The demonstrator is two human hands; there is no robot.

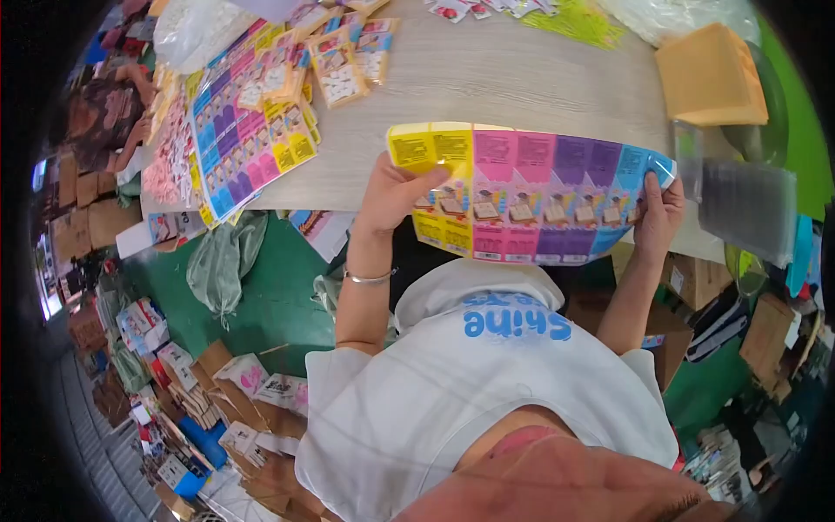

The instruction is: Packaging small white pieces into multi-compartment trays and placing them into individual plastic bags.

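A wide, glossy printed sheet with yellow, pink, purple and blue bands [513, 196] was held spread between two bare hands just above the middle of the frame, with the near edge of a pale wood-grain table [513, 78] partly hidden by it. Its left end was pinched by the left hand [402, 190], whose thumb was laid across the yellow band while the fingers were mostly hidden behind. The blue right end was gripped by the right hand [661, 209], the thumb pressed on the printed face and the fingers curled behind, so how they were placed could not be fully told. A silver bangle [370, 279] was worn on the left wrist, and a white T-shirt with blue lettering [487, 374] was seen below the sheet. In the upper left, similar multicoloured printed sheets [230, 170] were overlapped by small peach-edged packets [337, 71], beside which a clear plastic bag [198, 35] was set. Thin lime-green pieces [581, 26] were strewn at the top, and in the upper right a thick peach-coloured block [706, 76] was placed above a translucent plastic stack [748, 210]
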